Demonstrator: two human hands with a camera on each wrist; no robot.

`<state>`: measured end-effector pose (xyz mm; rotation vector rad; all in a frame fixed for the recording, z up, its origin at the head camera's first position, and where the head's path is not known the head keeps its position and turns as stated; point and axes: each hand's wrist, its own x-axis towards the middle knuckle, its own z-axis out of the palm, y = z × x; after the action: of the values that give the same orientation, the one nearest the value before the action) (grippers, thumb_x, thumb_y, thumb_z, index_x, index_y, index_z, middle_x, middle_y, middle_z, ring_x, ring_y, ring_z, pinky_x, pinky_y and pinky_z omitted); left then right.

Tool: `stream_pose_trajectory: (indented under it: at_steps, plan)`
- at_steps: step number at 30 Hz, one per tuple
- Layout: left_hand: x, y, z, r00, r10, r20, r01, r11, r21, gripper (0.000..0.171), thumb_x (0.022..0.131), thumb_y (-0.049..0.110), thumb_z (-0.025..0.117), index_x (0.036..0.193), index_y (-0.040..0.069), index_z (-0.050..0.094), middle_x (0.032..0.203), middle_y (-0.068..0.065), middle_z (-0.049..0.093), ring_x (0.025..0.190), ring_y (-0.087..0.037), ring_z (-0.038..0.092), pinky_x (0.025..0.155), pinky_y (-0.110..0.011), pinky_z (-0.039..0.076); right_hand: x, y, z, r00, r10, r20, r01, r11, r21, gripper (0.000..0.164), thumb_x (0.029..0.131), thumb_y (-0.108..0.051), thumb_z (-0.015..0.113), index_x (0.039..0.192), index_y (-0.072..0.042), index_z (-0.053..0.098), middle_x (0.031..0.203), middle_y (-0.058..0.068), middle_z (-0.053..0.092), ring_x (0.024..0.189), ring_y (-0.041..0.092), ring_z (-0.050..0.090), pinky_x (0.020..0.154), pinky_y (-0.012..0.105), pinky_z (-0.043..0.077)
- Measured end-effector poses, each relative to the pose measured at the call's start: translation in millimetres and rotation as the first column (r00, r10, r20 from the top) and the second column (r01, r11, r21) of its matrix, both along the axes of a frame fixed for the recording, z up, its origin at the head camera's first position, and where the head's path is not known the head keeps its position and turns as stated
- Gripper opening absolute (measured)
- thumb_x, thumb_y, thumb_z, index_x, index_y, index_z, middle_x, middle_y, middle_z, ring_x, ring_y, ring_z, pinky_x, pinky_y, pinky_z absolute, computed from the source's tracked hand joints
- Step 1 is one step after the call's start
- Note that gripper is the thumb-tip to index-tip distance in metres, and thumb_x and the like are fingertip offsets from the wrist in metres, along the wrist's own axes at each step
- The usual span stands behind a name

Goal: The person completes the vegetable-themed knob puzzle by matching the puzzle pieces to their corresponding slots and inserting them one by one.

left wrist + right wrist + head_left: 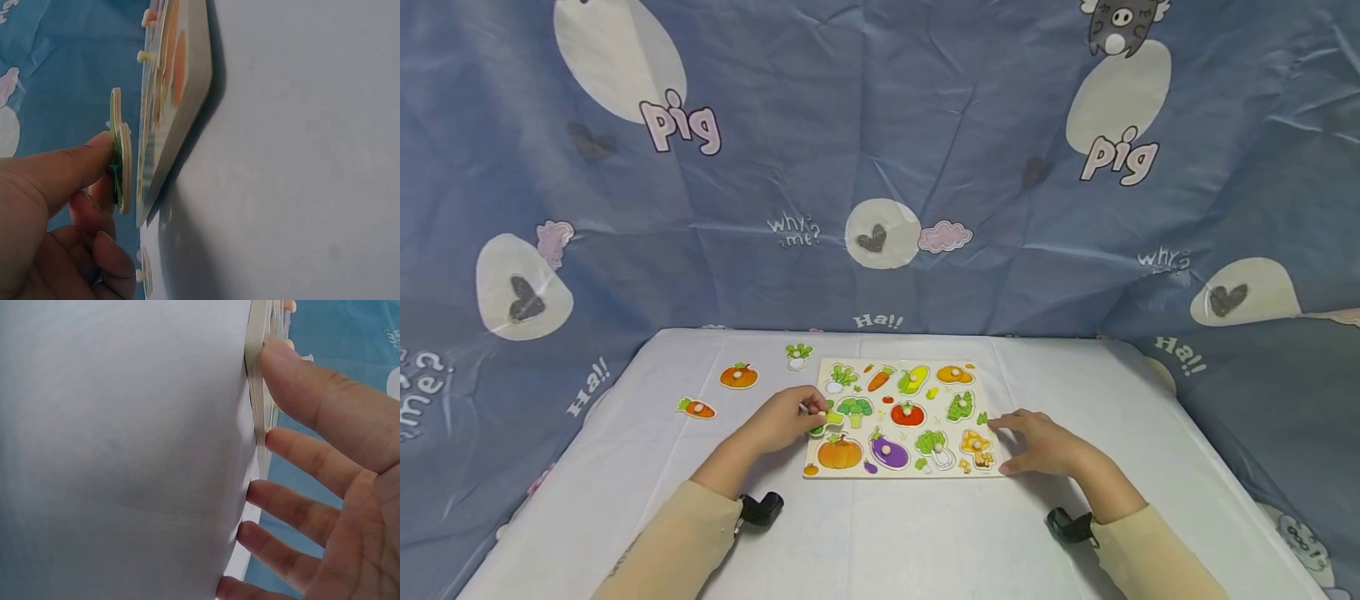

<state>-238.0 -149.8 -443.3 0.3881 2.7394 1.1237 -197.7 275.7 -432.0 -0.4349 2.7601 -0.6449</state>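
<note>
On the white table lies a wooden vegetable puzzle board point(865, 477). At its left side my left hand point(786, 419) pinches a green broccoli puzzle piece point(833, 417) between thumb and fingers. The left wrist view has this piece point(122, 169) edge-on, held upright just off the board point(187, 94). Spread out, my right hand point(1047, 443) touches the board's right edge with thumb and index finger. Its other fingertips point(257, 490) rest on or near the table. Knobbed pieces sit in the board, among them a tomato point(907, 414), an eggplant point(890, 451) and corn point(913, 380).
Left of the board lie a loose pumpkin piece point(739, 376), a carrot piece point(697, 408) and a white radish piece point(798, 356). A blue printed cloth point(820, 283) hangs behind the table. Black wrist cameras point(763, 509) are worn on both wrists.
</note>
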Motion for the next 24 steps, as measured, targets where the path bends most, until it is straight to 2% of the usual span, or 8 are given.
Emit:
stream_pose_trajectory:
  at_steps: [9, 15, 24]
  plan:
    - [-4.5, 14.6, -0.3, 0.998, -0.058, -0.027, 0.056, 0.996, -0.064, 0.007, 0.094, 0.01, 0.071, 0.092, 0.014, 0.064, 0.082, 0.002, 0.056, 0.078, -0.015, 0.051, 0.076, -0.034, 0.043, -2.4, 1.2, -2.5, 1.0, -0.009, 0.006, 0.009, 1.0, -0.004, 0.074, 0.072, -0.029, 0.09, 0.137, -0.012, 0.061, 0.143, 0.021, 0.049, 0.133, 0.045, 0.041, 0.104, 0.063, 0.036]
    - [-6.6, 19.2, -1.4, 0.998, -0.057, -0.017, 0.055, 0.994, -0.094, 0.009, 0.094, 0.011, 0.071, 0.091, 0.015, 0.064, 0.082, 0.002, 0.056, 0.078, -0.014, 0.051, 0.077, -0.034, 0.043, -1.8, -0.4, -2.4, 1.0, -0.008, 0.005, 0.008, 1.0, -0.004, 0.073, 0.072, -0.029, 0.09, 0.137, -0.012, 0.061, 0.143, 0.022, 0.049, 0.133, 0.045, 0.041, 0.104, 0.063, 0.036]
    - [-5.0, 23.9, -0.5, 0.998, -0.056, -0.015, 0.054, 0.995, -0.088, 0.008, 0.094, 0.01, 0.07, 0.091, 0.014, 0.064, 0.082, 0.002, 0.057, 0.079, -0.016, 0.052, 0.079, -0.035, 0.044, -0.7, -1.1, -0.1, 1.0, 0.003, 0.001, -0.003, 1.0, 0.001, 0.074, 0.071, -0.03, 0.09, 0.137, -0.012, 0.061, 0.142, 0.022, 0.05, 0.132, 0.046, 0.042, 0.104, 0.064, 0.036]
